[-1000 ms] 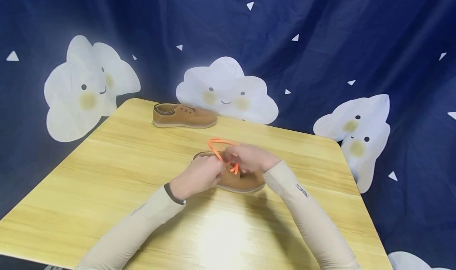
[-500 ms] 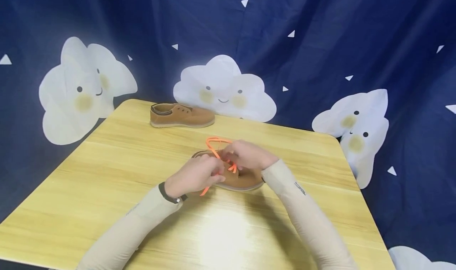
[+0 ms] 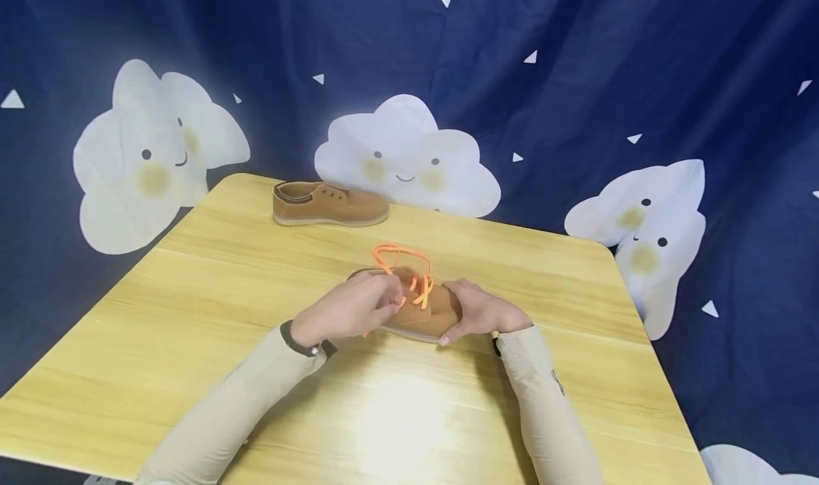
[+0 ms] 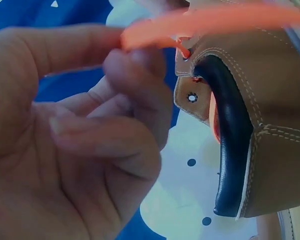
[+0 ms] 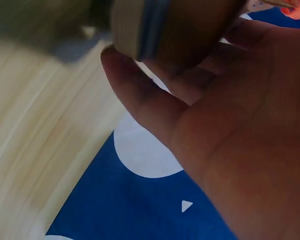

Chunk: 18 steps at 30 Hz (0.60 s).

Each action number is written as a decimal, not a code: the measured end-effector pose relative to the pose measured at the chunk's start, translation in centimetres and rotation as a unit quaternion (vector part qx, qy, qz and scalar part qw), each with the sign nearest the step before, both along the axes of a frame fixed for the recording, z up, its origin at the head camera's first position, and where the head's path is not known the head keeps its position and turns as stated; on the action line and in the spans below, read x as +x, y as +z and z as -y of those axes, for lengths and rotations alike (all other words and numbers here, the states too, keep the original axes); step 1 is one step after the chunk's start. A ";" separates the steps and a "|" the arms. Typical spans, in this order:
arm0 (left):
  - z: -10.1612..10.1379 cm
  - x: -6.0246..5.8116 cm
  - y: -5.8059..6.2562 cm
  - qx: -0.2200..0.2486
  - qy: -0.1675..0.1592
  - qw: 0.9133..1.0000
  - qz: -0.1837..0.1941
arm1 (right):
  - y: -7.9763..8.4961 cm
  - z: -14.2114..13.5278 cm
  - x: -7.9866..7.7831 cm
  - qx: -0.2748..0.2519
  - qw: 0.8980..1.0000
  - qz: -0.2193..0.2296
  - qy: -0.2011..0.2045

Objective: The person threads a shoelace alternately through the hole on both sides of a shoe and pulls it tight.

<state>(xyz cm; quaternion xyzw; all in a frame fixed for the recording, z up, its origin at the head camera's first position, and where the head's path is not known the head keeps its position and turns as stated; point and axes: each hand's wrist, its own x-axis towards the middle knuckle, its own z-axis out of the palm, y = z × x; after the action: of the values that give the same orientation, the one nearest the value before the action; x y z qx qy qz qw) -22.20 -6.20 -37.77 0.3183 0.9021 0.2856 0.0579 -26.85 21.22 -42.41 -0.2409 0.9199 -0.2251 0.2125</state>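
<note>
A brown shoe lies on the table under both hands, toe to the right. An orange shoelace runs through its eyelets and arches in a loop above the tongue. My left hand pinches the lace over the shoe's heel side; in the left wrist view the lace passes between the fingertips, beside the dark collar lining. My right hand grips the toe, thumb on the near side and fingers on the far side. The left hand hides part of the heel.
A second brown shoe, with no lace in its visible eyelets, stands at the table's back left. The wooden table ends against a dark blue curtain printed with white clouds.
My right hand has left the laces, moved right and taken hold of the shoe's toe. My left hand shifted slightly left, keeping the lace pinched. The lace loop now shows more fully.
</note>
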 end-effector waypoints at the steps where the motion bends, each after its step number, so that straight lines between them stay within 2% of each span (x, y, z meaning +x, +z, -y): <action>1: 0.0 0.0 0.1 -0.001 -0.004 1.000 0.009 | -0.1 0.1 0.0 0.006 1.000 -0.006 -0.003; 9: 0.3 0.2 0.8 -0.007 -0.026 0.999 0.048 | 0.1 0.4 0.1 0.029 0.999 -0.028 -0.010; 13: 0.7 -0.1 0.8 -0.005 -0.033 0.997 0.063 | 0.2 0.5 0.1 0.032 0.999 -0.031 -0.010; 16: 1.4 -1.2 0.3 0.002 -0.009 0.998 0.069 | 0.1 0.4 0.0 0.028 0.999 -0.031 -0.004; 18: 2.3 -2.4 0.0 0.014 0.034 0.998 0.058 | 0.1 0.4 -0.1 0.024 0.999 -0.031 -0.003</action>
<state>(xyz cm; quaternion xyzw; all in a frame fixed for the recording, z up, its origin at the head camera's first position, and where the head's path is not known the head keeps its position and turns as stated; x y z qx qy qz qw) -24.57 -8.47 -37.77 0.2707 0.9034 0.3183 0.0958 -26.92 20.82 -42.34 -0.2400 0.9319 -0.1962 0.1886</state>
